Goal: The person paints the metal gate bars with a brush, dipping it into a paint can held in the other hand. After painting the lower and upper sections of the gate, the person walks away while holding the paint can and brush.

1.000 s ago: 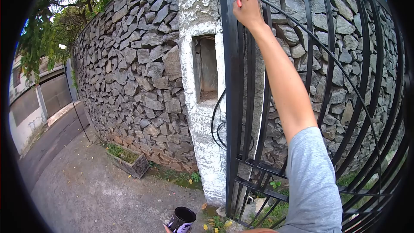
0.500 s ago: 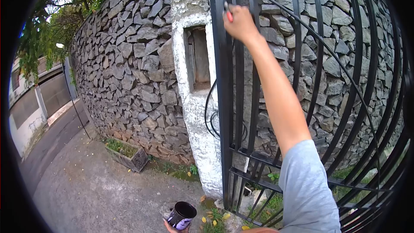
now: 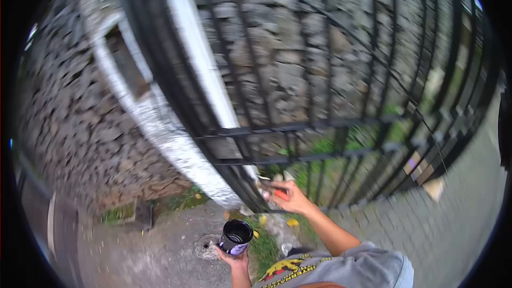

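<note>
My right hand (image 3: 290,198) is closed around a brush with a red-orange handle (image 3: 281,194), low beside the bottom of the black metal gate (image 3: 288,127). The brush's tip is blurred near the gate's lower left corner. Below and to the left, my left hand (image 3: 234,257) holds up a black cup (image 3: 236,234) with whitish-purple smears on its outside. The cup is upright with its mouth toward me, and its inside looks dark.
A white-painted post (image 3: 176,149) with a recess stands left of the gate. Rough stone wall (image 3: 85,106) runs behind both. Yellow leaves (image 3: 293,223) and grass lie near the gate's foot; a planter (image 3: 143,214) sits at the lower left.
My right hand has come down from high on the gate to its lower corner with the brush. The view has tilted and shifted. My left hand and the cup now show more fully.
</note>
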`<action>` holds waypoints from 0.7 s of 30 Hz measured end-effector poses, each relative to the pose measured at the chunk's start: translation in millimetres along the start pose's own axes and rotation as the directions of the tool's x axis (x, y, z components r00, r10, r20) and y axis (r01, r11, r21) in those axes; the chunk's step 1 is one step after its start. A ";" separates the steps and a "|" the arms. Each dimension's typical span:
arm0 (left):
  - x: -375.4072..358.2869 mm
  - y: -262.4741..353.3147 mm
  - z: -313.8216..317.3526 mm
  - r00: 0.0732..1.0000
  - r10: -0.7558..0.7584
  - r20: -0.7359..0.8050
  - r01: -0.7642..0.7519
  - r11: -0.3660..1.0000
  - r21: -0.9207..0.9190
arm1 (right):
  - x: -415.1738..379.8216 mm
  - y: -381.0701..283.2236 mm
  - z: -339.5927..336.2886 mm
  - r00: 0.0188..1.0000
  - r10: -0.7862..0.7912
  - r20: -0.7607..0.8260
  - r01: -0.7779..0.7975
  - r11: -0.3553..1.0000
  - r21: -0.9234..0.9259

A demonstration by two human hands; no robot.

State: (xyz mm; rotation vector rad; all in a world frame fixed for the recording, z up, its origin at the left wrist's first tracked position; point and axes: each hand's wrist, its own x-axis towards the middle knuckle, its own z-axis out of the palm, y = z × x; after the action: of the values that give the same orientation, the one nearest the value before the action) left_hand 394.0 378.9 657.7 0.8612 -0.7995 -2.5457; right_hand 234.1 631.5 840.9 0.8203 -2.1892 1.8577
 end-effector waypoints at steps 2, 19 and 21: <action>-4.7 -23.9 -6.7 0.989 -0.138 0.053 0.133 0.987 0.086 | -94.7 4.4 -24.8 0.964 0.264 -0.010 -0.258 0.948 0.188; -203.8 -252.8 60.1 0.604 -0.728 0.325 0.445 0.647 0.620 | -454.9 -104.9 -181.1 0.723 0.454 -0.521 -0.477 0.873 0.098; -242.2 -274.1 75.0 0.590 -0.742 0.319 0.439 0.627 0.644 | -487.2 -112.1 -205.6 0.759 0.317 -0.569 -0.422 0.904 -0.060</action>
State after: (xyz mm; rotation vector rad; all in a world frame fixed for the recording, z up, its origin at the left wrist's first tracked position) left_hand 494.6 738.4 649.7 0.5548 -1.6757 -3.3732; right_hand 651.5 965.7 761.9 -0.2062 -2.1766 1.7054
